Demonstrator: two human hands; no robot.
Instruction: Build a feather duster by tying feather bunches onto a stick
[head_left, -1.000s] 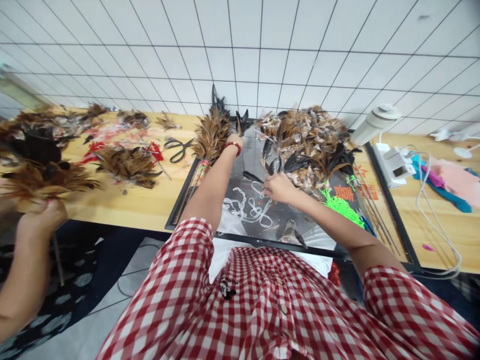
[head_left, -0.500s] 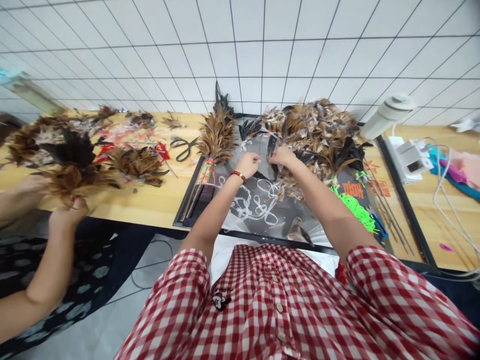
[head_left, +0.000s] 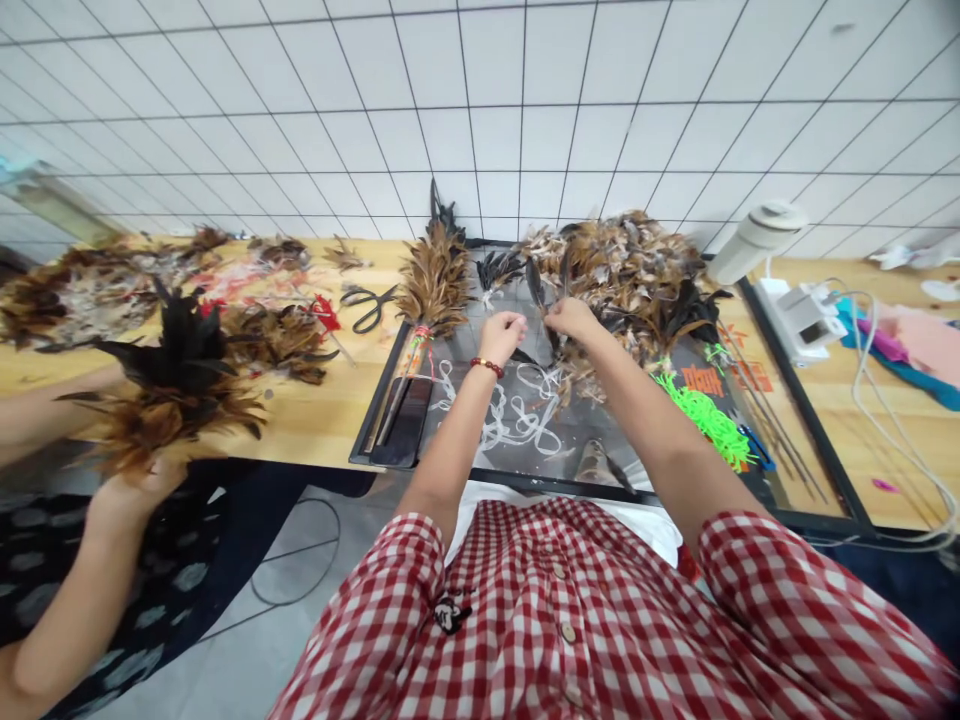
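My left hand, with a beaded bracelet at the wrist, is closed in a pinch above the dark tray; what it holds is too small to name. Close to its right, my right hand pinches dark feathers that point up. A large pile of brown feathers lies just beyond and right of it. White string is looped on the tray below both hands. Behind my left hand lies a small black feather bunch. A brown feather bundle with bound sticks rests at the tray's left.
At the left, a person's hands hold a black and brown feather bunch. Black scissors lie on the wooden table. Green strings, thin rods, a white bottle and a charger with cables are on the right.
The view has shifted slightly. My hands stay close together, the dark feathers in my right hand now more upright. The other person's feather bunch has turned and shows more black feathers.
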